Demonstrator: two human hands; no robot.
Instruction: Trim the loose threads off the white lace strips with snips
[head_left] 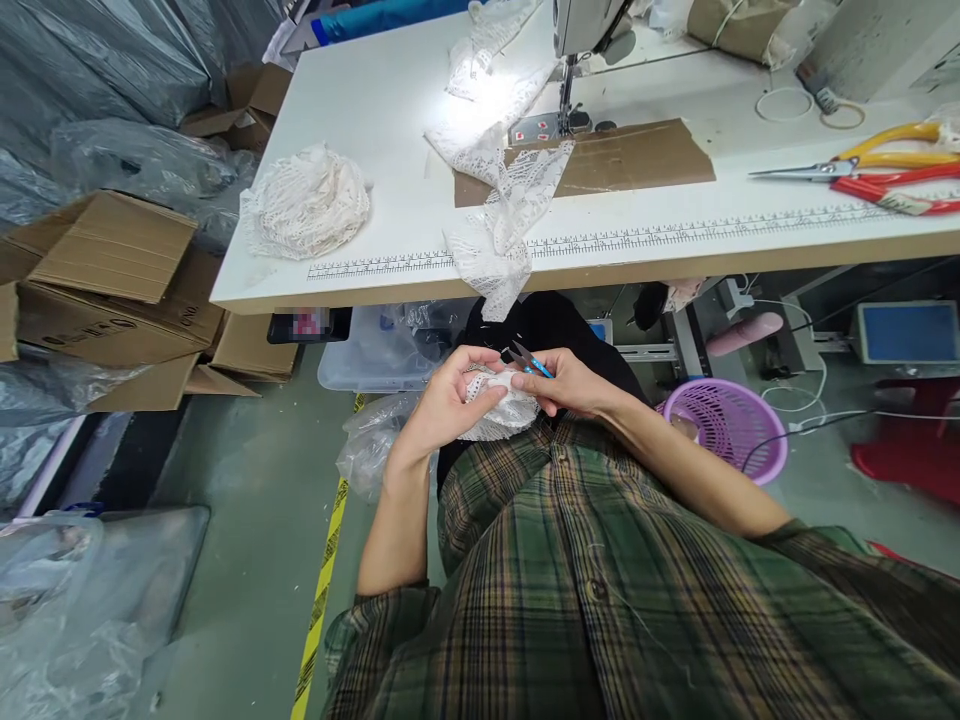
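Note:
A bunched piece of white lace [496,418] rests over my lap, gathered between both hands. My left hand [459,398] is closed on the lace from the left, thumb on top. On the other side my right hand [564,383] grips small blue thread snips [534,366], whose dark blades point up and to the left. The right fingertips also touch the lace edge. Just above, a lace strip [495,265] hangs over the table's front edge, running back to the sewing machine [566,90]. A rolled heap of lace [307,203] lies on the table's left.
Orange- and red-handled cutting tools [862,175] lie at the right of the white table [405,210]. Brown cardboard [630,160] sits by the needle. Below are a purple basket [727,430] and a clear plastic bin [360,350]. Cardboard boxes [112,250] stand left.

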